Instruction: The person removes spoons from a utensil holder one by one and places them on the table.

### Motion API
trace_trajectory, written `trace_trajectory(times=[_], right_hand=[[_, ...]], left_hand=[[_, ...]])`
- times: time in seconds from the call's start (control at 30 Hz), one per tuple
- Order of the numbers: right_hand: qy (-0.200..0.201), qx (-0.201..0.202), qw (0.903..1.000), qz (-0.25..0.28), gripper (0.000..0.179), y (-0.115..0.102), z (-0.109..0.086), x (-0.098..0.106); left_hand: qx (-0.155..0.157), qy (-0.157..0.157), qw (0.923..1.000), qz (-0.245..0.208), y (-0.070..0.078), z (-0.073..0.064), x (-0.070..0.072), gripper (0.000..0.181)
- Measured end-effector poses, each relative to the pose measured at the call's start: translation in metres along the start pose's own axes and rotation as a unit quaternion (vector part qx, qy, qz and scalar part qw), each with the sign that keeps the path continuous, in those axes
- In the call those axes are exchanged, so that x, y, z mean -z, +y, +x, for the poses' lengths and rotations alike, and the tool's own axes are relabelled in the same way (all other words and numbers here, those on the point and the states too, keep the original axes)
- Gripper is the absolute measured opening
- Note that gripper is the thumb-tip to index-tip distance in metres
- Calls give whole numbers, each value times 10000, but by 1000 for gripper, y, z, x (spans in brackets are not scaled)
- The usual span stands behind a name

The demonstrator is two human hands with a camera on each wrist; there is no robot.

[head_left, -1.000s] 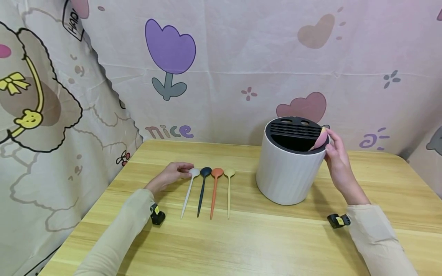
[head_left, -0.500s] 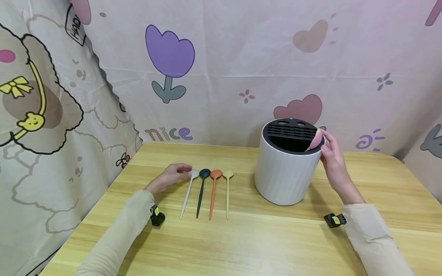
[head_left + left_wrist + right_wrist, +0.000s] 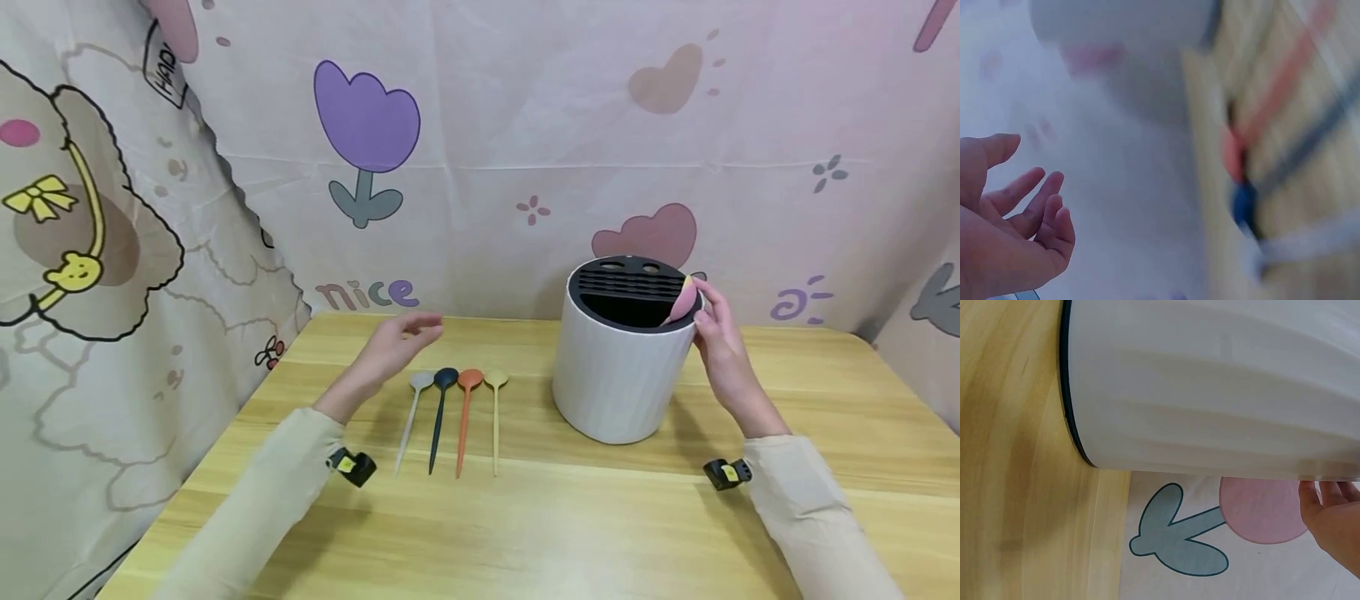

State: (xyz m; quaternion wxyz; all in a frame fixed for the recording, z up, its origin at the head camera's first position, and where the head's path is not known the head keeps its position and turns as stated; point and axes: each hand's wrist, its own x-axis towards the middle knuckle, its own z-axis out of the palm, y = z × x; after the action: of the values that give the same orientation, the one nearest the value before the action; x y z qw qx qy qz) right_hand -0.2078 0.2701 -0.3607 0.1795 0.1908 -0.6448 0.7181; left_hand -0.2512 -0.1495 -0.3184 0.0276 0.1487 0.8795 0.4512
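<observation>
Four matching long-handled spoons are avoided as a count here; several lie side by side on the wooden table: a white spoon [image 3: 422, 381], a dark blue spoon [image 3: 446, 378], an orange spoon [image 3: 470, 379] and a pale yellow spoon [image 3: 496, 379]. Above and behind the white one, my left hand [image 3: 390, 350] is raised, fingers loosely bent and holding nothing. A white ribbed utensil holder [image 3: 622, 383] with a black slotted top stands to the right. Inside its front opening leans a pink spoon head [image 3: 682, 302] with a yellow edge. My right hand [image 3: 720, 350] touches the holder's right side near the rim.
The wooden table [image 3: 525, 533] ends at a patterned cloth backdrop [image 3: 480, 100], and more cloth hangs at the left. Small black cameras are strapped at both wrists.
My left hand has lifted off the white spoon and moved up and right. The white spoon has shifted slightly. My right hand stays at the holder.
</observation>
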Motion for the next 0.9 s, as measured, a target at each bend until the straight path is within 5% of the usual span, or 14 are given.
trace_trajectory(times=[0.17,0.33,0.63,0.9], right_hand=[[-8,51,9999,145,45,1,0,-1],[-5,145,9997,197,43,2,0,0],[-14,95,9999,97,43,1,-2,0],[30,117,9999,23,43,0,0,0]], left_hand=[[-978,-115,9948,-279,49,-8,-26,32],[-1609,-37,9848,-650,77,-8,-50,28],[-2232,136,9698,-974,103,-1,-88,27],[-2523,-208,9597,-1217,137,10,-117,25]])
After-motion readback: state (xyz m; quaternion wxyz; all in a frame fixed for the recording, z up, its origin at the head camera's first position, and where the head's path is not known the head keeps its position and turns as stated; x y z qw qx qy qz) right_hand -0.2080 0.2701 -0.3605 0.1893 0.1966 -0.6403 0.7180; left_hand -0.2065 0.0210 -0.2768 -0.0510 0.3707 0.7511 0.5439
